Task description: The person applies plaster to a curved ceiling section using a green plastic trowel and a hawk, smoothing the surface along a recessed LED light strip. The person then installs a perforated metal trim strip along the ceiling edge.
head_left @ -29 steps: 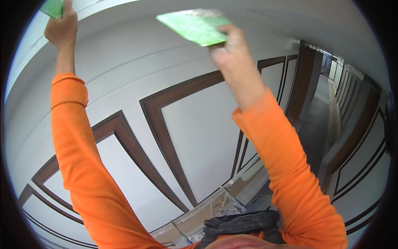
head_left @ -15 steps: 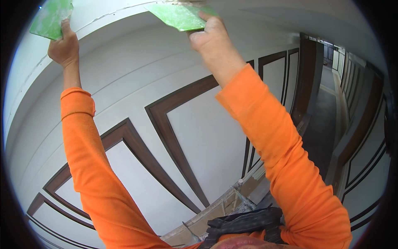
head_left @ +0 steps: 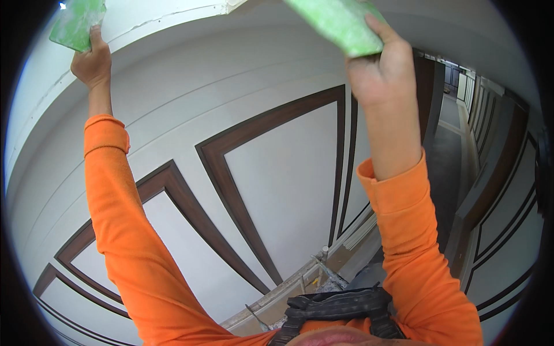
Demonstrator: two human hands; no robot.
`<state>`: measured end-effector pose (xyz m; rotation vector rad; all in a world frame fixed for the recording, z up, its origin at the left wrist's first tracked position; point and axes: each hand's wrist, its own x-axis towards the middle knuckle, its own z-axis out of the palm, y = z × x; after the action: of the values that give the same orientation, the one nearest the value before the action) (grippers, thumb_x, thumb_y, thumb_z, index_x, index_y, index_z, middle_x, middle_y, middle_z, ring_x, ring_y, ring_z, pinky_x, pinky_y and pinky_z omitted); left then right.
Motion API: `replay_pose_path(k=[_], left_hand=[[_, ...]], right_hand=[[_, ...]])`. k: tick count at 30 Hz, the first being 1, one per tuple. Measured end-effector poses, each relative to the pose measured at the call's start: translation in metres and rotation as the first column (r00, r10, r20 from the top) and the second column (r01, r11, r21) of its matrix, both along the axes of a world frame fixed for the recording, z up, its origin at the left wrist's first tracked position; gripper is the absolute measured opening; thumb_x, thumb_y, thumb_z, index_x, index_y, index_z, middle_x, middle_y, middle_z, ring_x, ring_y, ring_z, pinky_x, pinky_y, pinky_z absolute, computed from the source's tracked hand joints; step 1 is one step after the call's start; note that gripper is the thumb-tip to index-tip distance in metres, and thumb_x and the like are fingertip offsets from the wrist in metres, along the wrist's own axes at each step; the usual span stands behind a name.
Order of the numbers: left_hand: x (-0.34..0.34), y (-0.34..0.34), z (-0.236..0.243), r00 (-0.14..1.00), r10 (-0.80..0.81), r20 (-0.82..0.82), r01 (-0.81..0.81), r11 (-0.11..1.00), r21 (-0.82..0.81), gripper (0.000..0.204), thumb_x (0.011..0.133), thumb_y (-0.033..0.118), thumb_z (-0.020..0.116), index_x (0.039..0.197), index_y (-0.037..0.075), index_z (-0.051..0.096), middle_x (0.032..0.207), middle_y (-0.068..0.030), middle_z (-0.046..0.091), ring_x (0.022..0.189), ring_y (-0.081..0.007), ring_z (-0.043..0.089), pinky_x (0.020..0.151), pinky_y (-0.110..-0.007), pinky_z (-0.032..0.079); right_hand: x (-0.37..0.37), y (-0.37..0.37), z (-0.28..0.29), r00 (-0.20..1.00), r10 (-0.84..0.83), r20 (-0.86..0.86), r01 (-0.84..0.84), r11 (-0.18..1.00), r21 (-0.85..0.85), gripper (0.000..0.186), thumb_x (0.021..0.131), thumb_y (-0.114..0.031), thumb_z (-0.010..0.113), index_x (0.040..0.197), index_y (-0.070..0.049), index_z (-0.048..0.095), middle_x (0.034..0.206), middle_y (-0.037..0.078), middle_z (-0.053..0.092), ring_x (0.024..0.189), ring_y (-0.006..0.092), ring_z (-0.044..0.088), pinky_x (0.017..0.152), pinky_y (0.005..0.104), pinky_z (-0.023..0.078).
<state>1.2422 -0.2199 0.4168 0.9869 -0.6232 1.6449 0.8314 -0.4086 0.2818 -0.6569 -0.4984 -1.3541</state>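
Both my arms reach up in orange sleeves. My left hand (head_left: 92,63) is closed on a flat green putty spreader (head_left: 74,27) smeared with white, held near the white ceiling edge (head_left: 164,24). Higher on the right, my right hand (head_left: 388,72) grips a second green putty spreader (head_left: 337,29), also streaked with white. Its upper end runs out of view, so whether it touches the surface above cannot be told. A thin uneven line runs along the ceiling edge between the two spreaders, with a rough patch at the top middle.
Below is a white wall with dark brown panel mouldings (head_left: 239,225). At the lower middle stands a dusty scaffold frame (head_left: 326,271). A long corridor (head_left: 453,150) stretches away at the right. A dark strap (head_left: 340,308) crosses my chest.
My right hand has swung to the right with its spreader, away from the rough patch on the ceiling edge. My left hand has barely shifted.
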Motion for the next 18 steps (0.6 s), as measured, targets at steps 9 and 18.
replay_pose_path(k=[9, 18], left_hand=[[-0.007, -0.008, 0.004, 0.999, -0.013, 0.051, 0.015, 0.999, -0.037, 0.041, 0.094, 0.047, 0.065, 0.102, 0.010, 0.081, 0.092, -0.0123, 0.078, 0.085, -0.0331, 0.074, 0.076, -0.041, 0.057], [-0.010, 0.001, -0.001, 0.999, 0.000, 0.037, 0.000, 1.000, 0.000, 0.038, 0.096, 0.044, 0.066, 0.100, 0.009, 0.081, 0.089, -0.0131, 0.078, 0.083, -0.0326, 0.075, 0.072, -0.040, 0.056]], right_hand=[[0.025, -0.001, 0.036, 0.961, 0.276, -0.003, -0.271, 0.945, 0.182, 0.042, 0.095, 0.004, 0.055, 0.136, 0.008, 0.045, 0.136, 0.023, 0.052, 0.130, 0.0372, 0.054, 0.119, 0.0488, 0.044], [-0.043, 0.014, -0.015, 0.996, -0.095, -0.003, 0.094, 0.994, -0.051, 0.048, 0.089, 0.006, 0.058, 0.136, 0.007, 0.045, 0.134, 0.023, 0.053, 0.128, 0.0379, 0.056, 0.119, 0.0503, 0.043]])
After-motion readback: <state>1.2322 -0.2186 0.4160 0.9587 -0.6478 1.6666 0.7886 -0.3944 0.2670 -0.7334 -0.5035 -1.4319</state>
